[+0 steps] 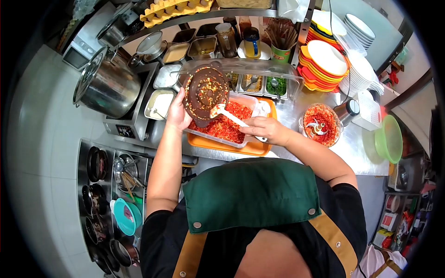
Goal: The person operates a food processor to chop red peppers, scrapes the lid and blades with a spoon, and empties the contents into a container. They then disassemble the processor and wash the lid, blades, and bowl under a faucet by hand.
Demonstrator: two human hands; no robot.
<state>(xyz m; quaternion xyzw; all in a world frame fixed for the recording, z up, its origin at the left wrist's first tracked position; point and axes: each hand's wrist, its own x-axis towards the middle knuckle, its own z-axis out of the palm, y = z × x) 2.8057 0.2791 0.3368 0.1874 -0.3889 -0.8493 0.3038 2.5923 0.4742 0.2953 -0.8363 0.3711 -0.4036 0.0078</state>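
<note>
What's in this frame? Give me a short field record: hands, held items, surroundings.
left hand: holds a tilted brown lid smeared with chopped chili
right hand: grips a white spatula, tip at the lid
below: clear tub of red chopped chili on an orange tray
right of tray: chopper bowl with blade and chili
left: steel pot

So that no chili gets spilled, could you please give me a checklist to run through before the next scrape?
1. Left hand grips the chopper lid: ok.
2. Lid held over the clear container, not the counter: ok.
3. Right hand holds the white spatula: ok.
4. Spatula tip at the lid's lower edge: ok.
5. Container sits on the orange tray: ok.
6. Chopper bowl upright, apart from the tray: ok.
7. Room left in the container: cannot tell.
</note>
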